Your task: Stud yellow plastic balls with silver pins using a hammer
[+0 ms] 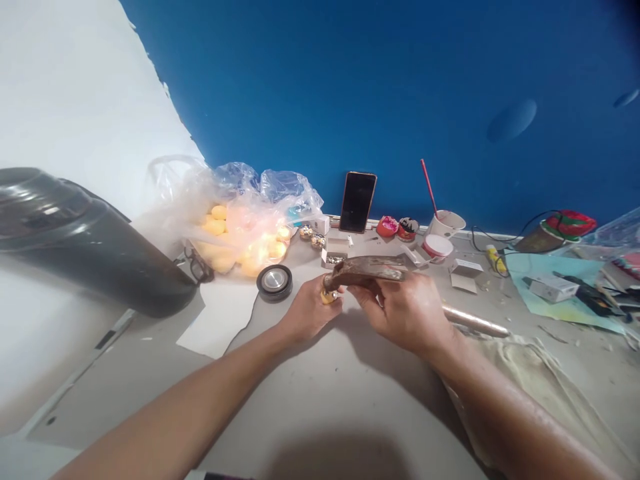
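1. At mid-frame, the right hand (413, 310) gripped a hammer (370, 268), its head pointing left; the left hand (313, 310) pinched a small yellow piece (329, 297) just under the hammer's face.
2. Across the lower middle, grey tabletop (340, 393) spread between the forearms, bounded by white paper (220, 317) at left and a cloth (540, 380) at right.
3. Fingers partly hid the yellow piece; whether the hammer touched it, I could not tell.
4. At the left edge, a dark bottle (115, 250) was cut off.
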